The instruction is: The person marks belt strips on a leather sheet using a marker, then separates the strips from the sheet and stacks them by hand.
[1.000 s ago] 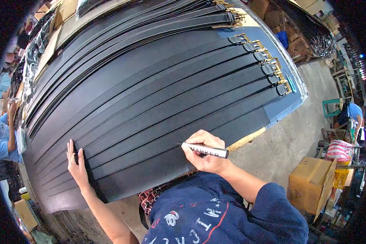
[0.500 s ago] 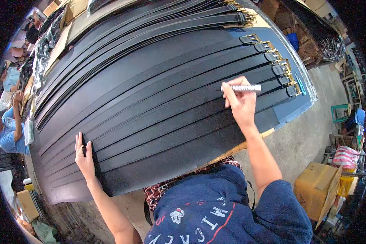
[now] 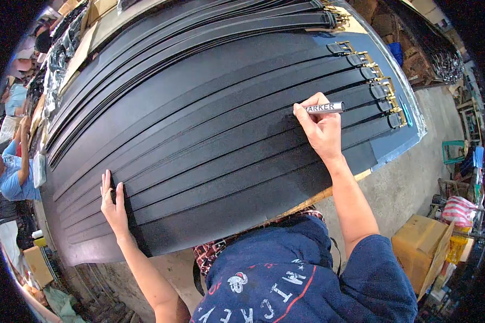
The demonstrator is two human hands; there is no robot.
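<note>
In the head view, several black belts lie side by side across the table, their gold buckles at the right end. My right hand grips a grey marker over the middle belts; its tip is hidden, so contact with the leather cannot be told. My left hand rests flat near the belts' left ends, fingers stretched and somewhat apart, holding nothing.
A stack of more black belts lies along the table's far side. A cardboard box stands on the floor at right, near a green stool. A person in a blue shirt is at far left.
The marker has turned slightly, and its printed word now reads more clearly. My right hand stays over nearly the same spot, and the left hand barely shifts. The view has moved a little.
</note>
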